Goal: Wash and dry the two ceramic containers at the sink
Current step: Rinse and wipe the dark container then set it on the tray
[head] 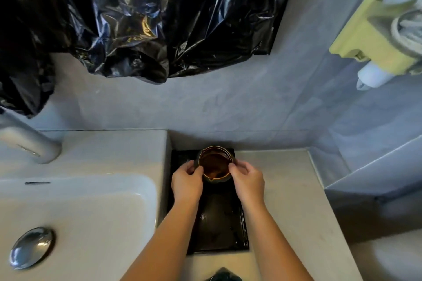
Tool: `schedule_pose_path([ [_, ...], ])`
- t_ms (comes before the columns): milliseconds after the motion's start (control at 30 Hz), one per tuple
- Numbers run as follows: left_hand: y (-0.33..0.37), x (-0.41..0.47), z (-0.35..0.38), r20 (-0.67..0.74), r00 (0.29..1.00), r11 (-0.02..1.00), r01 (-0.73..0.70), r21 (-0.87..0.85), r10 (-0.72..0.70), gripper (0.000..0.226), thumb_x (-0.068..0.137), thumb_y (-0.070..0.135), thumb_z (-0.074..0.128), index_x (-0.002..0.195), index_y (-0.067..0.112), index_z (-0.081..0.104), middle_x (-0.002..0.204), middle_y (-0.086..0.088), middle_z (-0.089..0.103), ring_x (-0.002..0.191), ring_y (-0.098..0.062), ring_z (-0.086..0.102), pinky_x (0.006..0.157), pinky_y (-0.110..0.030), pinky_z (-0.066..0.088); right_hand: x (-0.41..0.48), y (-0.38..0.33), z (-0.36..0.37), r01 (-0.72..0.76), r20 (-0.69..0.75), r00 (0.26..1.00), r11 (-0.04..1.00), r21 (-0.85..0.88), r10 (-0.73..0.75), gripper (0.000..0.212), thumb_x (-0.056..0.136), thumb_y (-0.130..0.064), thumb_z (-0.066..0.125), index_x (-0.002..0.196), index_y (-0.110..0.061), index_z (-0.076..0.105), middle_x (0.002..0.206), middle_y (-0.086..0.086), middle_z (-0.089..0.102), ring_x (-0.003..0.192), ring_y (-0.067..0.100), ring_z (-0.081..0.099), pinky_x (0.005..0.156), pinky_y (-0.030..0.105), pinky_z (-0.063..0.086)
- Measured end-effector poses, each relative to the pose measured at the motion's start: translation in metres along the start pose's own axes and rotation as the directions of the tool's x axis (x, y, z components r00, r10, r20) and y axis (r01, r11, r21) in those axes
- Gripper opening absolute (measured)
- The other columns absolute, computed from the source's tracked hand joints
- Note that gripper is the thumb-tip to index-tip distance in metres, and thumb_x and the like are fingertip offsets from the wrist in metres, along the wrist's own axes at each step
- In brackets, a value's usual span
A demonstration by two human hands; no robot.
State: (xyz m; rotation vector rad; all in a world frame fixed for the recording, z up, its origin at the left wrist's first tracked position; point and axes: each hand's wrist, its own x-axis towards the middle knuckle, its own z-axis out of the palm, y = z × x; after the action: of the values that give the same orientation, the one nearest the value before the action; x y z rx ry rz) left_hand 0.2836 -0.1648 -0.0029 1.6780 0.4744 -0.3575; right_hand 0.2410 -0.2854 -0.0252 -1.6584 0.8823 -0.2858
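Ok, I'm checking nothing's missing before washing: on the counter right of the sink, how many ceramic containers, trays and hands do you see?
ceramic container: 1, gripped by both hands
black tray: 1
hands: 2, left hand and right hand
total: 4
The dark thing at the bottom edge is too cut off to name.

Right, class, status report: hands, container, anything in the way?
Left hand and right hand both gripping the brown ceramic container. Container upright over far end of black tray, beside sink. No obstruction seen.
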Motion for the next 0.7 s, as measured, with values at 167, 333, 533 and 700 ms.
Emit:
schedule_pose_path([
  [167, -0.007, 0.012, 0.013, -0.029, 0.999, 0.999, 0.040, 0.016, -0.039, 0.042, 0.089, 0.013, 0.064, 0.130, 0.010, 0.056, 0.120, -0.008, 0.063, 0.108, -0.023, 0.060, 0.098, -0.044, 0.049, 0.008, 0.010, 0.007, -0.004, -0.042, 0.999, 1.000, 0.019, 0.004, 0.031, 0.090, -0.014, 0.068, 0.120, -0.007, 0.068, 0.112, 0.008, 0.073, 0.103, 0.016, 0.067, 0.083, 0.021, 0.047],
  [333, -0.010, 0.018, 0.015, -0.036, 0.998, 0.997, 0.057, 0.048, -0.055, 0.042, 0.090, 0.013, 0.063, 0.132, 0.012, 0.055, 0.124, -0.008, 0.061, 0.111, -0.024, 0.059, 0.100, -0.043, 0.048, 0.010, 0.013, 0.008, 0.022, -0.048, 0.999, 0.999, -0.025, -0.023, 0.033, 0.090, -0.015, 0.068, 0.122, -0.007, 0.067, 0.110, 0.006, 0.070, 0.098, 0.014, 0.063, 0.081, 0.022, 0.046],
  [533, -0.007, 0.015, 0.015, -0.024, 0.999, 0.992, 0.025, 0.127, -0.022, 0.045, 0.093, 0.018, 0.060, 0.137, 0.013, 0.050, 0.131, -0.009, 0.058, 0.120, -0.025, 0.055, 0.104, -0.038, 0.044, 0.014, 0.018, 0.007, 0.036, -0.034, 0.999, 0.996, -0.083, -0.039, 0.034, 0.090, -0.019, 0.069, 0.122, -0.007, 0.067, 0.113, 0.008, 0.069, 0.098, 0.015, 0.062, 0.084, 0.025, 0.046],
  [700, -0.009, -0.011, 0.000, -0.028, 0.999, 0.995, -0.019, 0.098, 0.022, 0.052, 0.092, 0.025, 0.059, 0.139, 0.015, 0.041, 0.108, -0.001, 0.062, 0.103, -0.023, 0.060, 0.096, -0.043, 0.049, -0.013, 0.018, -0.014, 0.025, 0.019, 1.000, 0.997, -0.077, -0.023, 0.044, 0.090, -0.024, 0.069, 0.133, -0.014, 0.059, 0.120, 0.004, 0.061, 0.093, 0.008, 0.058, 0.087, 0.023, 0.044],
])
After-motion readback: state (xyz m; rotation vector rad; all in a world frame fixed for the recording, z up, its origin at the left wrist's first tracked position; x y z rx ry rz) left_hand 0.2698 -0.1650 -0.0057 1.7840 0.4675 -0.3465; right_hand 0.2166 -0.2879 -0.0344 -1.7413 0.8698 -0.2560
